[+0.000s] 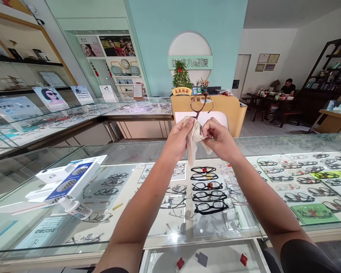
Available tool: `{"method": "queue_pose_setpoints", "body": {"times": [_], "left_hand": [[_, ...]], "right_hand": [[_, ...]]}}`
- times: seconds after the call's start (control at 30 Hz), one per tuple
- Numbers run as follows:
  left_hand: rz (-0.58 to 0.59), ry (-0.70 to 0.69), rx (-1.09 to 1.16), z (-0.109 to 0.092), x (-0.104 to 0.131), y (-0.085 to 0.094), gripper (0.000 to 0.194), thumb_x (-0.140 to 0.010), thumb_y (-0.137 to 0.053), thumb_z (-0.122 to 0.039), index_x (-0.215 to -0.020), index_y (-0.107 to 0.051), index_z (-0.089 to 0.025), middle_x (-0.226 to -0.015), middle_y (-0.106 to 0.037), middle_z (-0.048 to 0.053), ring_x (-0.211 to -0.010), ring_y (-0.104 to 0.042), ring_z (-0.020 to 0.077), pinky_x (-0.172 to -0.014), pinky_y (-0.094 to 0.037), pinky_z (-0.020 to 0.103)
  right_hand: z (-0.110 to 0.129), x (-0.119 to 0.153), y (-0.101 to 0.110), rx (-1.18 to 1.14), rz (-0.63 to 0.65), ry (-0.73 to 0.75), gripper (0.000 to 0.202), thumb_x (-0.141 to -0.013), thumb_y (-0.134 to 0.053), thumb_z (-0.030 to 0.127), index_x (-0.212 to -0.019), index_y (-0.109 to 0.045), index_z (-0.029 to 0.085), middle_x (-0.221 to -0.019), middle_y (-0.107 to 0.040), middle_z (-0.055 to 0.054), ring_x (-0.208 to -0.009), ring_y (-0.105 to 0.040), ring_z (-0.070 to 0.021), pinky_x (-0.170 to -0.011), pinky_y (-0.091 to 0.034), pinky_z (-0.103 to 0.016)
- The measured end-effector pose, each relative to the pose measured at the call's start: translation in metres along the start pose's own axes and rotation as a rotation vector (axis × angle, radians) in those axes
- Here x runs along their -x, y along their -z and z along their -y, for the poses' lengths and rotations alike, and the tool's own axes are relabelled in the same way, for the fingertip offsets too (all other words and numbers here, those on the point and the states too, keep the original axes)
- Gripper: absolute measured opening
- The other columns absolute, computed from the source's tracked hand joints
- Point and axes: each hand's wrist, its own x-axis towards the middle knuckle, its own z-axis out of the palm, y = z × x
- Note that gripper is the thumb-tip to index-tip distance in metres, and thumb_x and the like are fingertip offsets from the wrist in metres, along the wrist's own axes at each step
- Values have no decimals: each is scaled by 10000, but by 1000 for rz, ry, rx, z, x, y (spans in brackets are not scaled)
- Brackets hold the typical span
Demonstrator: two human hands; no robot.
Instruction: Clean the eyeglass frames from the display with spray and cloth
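Above the glass counter, my left hand (pixel 180 138) is closed on a pale cleaning cloth (pixel 193 146) and the lower part of a pair of eyeglasses (pixel 198 112), with the thumb pressed against the cloth. The brown frame rises above both hands; its lower part is hidden by the cloth. My right hand (pixel 218 137), fingers curled, pinches the cloth from the other side. Folds of the cloth hang down between my hands. Below them, inside the counter, lies a column of black-framed eyeglasses (pixel 209 196).
At left on the glass top stand white-and-blue boxes (pixel 71 181) and a white spray bottle (pixel 75 208). An open drawer (pixel 216 261) below holds red and grey tags. Beyond are a wooden cashier desk (pixel 233 110) and a seated person (pixel 288 88) at a table.
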Motion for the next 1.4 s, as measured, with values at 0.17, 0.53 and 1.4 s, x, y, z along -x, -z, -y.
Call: {"method": "queue_pose_setpoints", "body": {"times": [0.17,0.53,1.4], "left_hand": [[-34,-18,23,-5,-1,1,393,-815,-903,-492,-810,-658,-184,-718,-676,-14,-606,-622,107,-585,-518,221],[11,24,-19,-4,0,3,448,-771,-926,-530,-809,-645,-182,-669,-626,-27,-562,-593,112,-537,-479,237],[194,-62,-211,4,6,-1,494,-780,-910,-566,-978,-687,-172,-784,-695,-9,-641,-606,97,-598,-496,207]], "right_hand": [[-1,-3,9,-381,51,-166,346,-628,-686,106,-818,-443,263,-775,-378,41,-692,-351,-148,-632,-268,-291],[0,-8,14,-585,104,-231,488,-629,-774,108,-809,-349,268,-838,-340,40,-700,-341,-148,-657,-289,-306],[2,-5,1,-381,-237,-210,300,-754,-891,531,-842,-792,261,-903,-707,4,-797,-555,-150,-772,-485,-309]]}}
